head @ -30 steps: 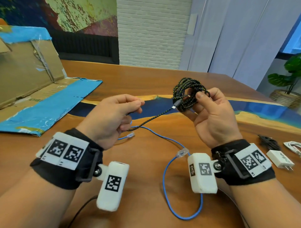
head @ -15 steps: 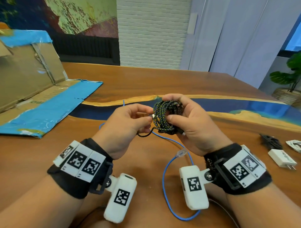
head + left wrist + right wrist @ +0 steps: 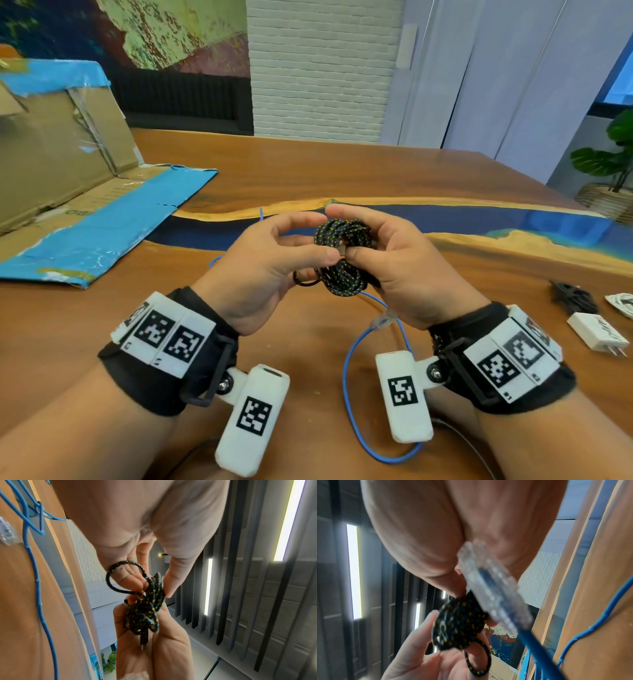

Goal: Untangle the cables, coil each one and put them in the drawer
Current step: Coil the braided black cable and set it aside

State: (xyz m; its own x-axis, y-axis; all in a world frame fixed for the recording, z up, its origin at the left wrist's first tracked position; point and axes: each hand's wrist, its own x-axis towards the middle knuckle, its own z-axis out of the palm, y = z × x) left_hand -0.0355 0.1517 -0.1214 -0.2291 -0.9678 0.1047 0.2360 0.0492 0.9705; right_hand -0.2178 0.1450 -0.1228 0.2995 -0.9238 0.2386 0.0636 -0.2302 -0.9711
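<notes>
The braided black cable (image 3: 340, 255), whose tail was stretched between the hands a second ago, is now wound into a tight bundle above the tabletop (image 3: 308, 164). Right hand (image 3: 394, 263) fingers curl round it; left hand (image 3: 260, 267) pinches the last loop. Coiling looks nearly finished. The blue network cable (image 3: 352, 377) lies uncoiled below.
</notes>
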